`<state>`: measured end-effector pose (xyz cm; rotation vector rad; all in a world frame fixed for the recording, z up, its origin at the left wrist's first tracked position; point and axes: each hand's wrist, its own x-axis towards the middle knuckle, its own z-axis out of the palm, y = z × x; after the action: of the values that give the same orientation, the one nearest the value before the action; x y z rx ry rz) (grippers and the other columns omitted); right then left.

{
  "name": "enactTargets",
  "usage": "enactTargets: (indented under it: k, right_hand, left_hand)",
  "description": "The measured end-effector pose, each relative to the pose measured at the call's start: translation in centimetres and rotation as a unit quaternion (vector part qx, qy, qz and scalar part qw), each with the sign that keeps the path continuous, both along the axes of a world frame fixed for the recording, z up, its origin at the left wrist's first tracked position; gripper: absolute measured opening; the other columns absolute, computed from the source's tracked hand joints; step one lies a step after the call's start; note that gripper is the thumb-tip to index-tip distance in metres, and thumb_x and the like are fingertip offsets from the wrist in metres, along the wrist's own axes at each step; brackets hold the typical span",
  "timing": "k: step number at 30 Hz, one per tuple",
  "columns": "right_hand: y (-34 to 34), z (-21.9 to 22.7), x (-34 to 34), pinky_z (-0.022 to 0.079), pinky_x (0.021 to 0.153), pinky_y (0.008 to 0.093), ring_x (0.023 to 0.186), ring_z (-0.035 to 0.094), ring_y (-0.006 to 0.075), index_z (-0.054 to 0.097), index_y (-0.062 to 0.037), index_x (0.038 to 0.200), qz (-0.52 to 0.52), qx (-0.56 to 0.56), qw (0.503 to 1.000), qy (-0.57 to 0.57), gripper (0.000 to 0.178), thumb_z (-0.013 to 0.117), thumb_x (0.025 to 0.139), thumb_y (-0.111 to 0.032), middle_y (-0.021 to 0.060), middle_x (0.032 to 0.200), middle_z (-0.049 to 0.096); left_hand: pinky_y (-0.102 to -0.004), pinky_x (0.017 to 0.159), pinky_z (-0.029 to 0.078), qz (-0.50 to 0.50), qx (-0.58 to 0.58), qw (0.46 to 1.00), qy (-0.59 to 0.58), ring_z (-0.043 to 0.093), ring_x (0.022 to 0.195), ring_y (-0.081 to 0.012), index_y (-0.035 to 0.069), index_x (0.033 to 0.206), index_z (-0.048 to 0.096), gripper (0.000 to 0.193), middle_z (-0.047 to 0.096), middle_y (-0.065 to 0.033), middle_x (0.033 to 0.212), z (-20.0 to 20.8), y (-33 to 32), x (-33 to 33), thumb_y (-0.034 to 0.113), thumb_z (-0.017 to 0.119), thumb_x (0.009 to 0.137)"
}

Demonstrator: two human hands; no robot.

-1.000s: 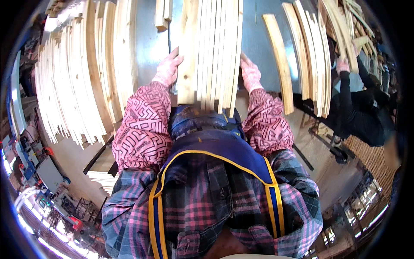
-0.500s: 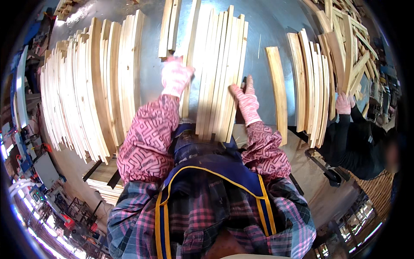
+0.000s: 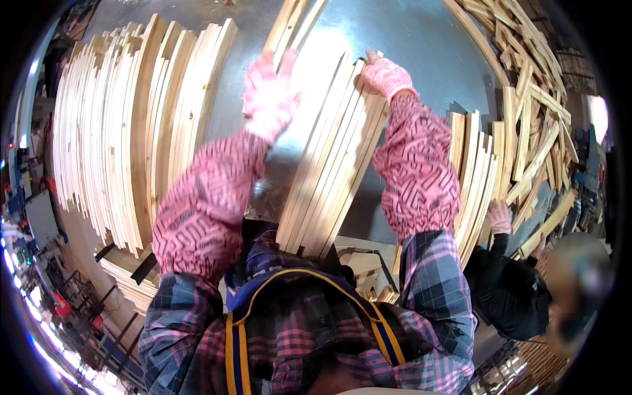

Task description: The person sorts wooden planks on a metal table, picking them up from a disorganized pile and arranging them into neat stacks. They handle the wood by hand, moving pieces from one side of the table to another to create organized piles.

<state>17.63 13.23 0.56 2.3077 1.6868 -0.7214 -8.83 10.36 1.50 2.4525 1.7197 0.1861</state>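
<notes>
Left hand (image 3: 268, 99) spread wide and flat at 12 o'clock, beside the bundle of wooden slats (image 3: 332, 164) on the metal table (image 3: 421, 46); right hand (image 3: 387, 76) gripping the bundle's far end at 1 o'clock. Could fan apart or slide, being loose and held only at one end. Reaching farther up than half a second ago, bundle now slanted.

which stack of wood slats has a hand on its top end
The middle stack: the right hand rests on its top end. The big left stack and right stack are untouched.
</notes>
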Motion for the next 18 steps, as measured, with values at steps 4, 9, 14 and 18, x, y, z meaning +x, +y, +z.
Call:
enactTargets:
  k: [4,9,14,18]
  right_hand:
    - [-0.2,3.2,-0.3,0.054,0.09,0.0442,0.103,0.069,0.0344,0.056,-0.013,0.141,-0.012,-0.042,0.992,0.121,0.055,0.064,0.09,-0.029,0.0173,0.116,0.071]
    - [-6.4,9.6,0.7,0.056,0.084,0.0356,0.092,0.069,0.0221,0.062,-0.0052,0.134,-0.263,0.151,0.884,0.356,0.053,0.076,0.089,-0.03,0.0107,0.101,0.073]
    - [-10.0,18.9,-1.1,0.049,0.1,0.0389,0.113,0.062,0.0263,0.056,-0.008,0.141,-0.036,0.441,0.875,0.195,0.063,0.079,0.085,-0.026,0.0169,0.121,0.065]
    - [-15.8,28.1,-3.4,0.012,0.124,0.0541,0.151,0.023,0.0376,0.037,-0.0291,0.156,0.216,0.316,0.875,-0.297,0.099,0.084,0.069,-0.02,0.0196,0.159,0.032]
  left_hand:
    - [-0.0536,0.109,0.04,-0.057,-0.033,0.984,-0.164,0.041,0.134,-0.0431,0.019,0.151,0.041,0.078,0.037,-0.0224,0.151,-1.3,-10.7,-4.7,0.036,0.074,0.082]
    - [-0.0499,0.116,0.034,-0.145,-0.141,0.946,-0.254,0.038,0.138,-0.0426,0.0,0.153,0.034,0.091,0.04,-0.0241,0.149,1.0,-18.3,-3.1,0.041,0.074,0.081]
    - [-0.0455,0.103,0.049,-0.105,-0.116,0.937,-0.312,0.054,0.126,-0.0344,0.004,0.155,0.028,0.082,0.046,-0.0218,0.147,0.8,-19.8,3.2,0.01,0.06,0.079]
    - [-0.0416,0.092,0.056,-0.191,-0.125,0.9,-0.372,0.061,0.12,-0.0326,0.011,0.142,0.049,0.059,0.057,-0.0201,0.135,11.6,-12.8,6.0,0.008,0.055,0.083]
